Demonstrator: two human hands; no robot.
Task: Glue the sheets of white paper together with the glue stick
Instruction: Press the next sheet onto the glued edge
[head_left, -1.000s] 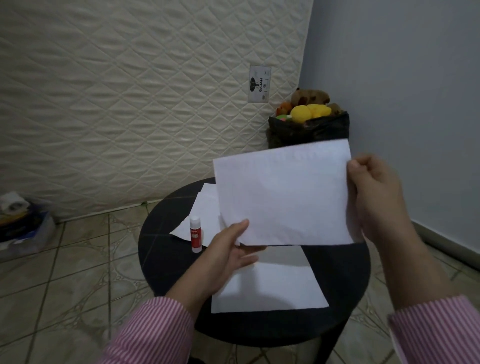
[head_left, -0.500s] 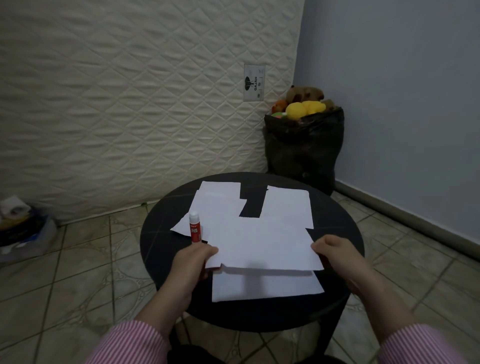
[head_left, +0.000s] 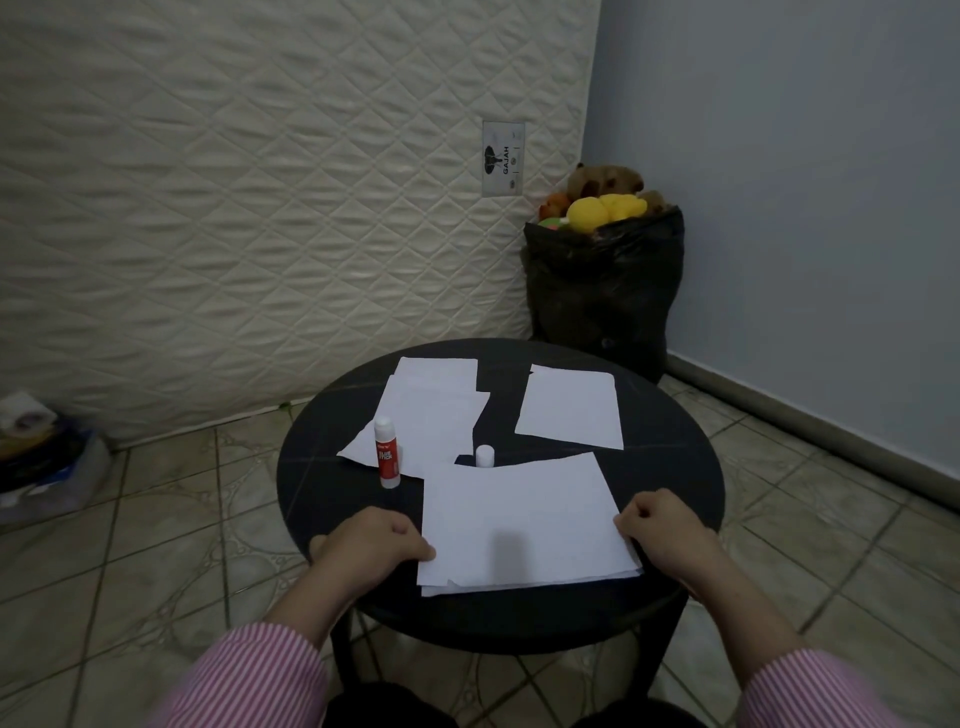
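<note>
My left hand has its grip curled, fingers folded in, pinching the left edge of the near sheets of paper. My right hand is curled the same way at their right edge; I cannot tell whether it truly pinches the paper or only rests against it. These sheets lie stacked, slightly offset, flat on the near part of the round black counter. Just beyond their far edge stands a small white cap. To its left the glue stick stands upright on the corner of another pile of white sheets. A separate sheet lies at the far right, apart from the others.
</note>
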